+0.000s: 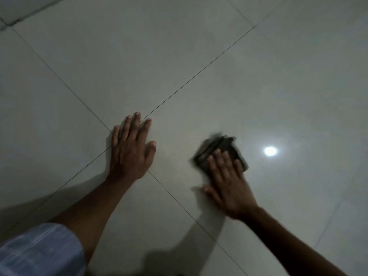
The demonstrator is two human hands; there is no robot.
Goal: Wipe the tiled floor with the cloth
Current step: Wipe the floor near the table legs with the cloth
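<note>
Head view looks down on a pale glossy tiled floor (179, 56), thin dark grout lines (199, 76) crossing near the left hand, a bright lamp reflection (270, 151) off to the right. Left hand (130, 150) lies flat on the tiles right over the grout crossing, fingers straight and slightly spread, holding nothing (looks like a brace for body weight). A blue-grey sleeve (39, 251) shows at the lower left corner. Right hand (229, 184) presses flat on a dark folded cloth (219, 150), fingers straight and close together on top, thumb out to the side on the tile; cloth and hand are motion-blurred. Step in hand, as I judge: mid-stroke wiping, on the tile right of the crossing. Next move calls for steady downward pressure, sweeping onto unwiped tile, cloth kept folded under the palm.
</note>
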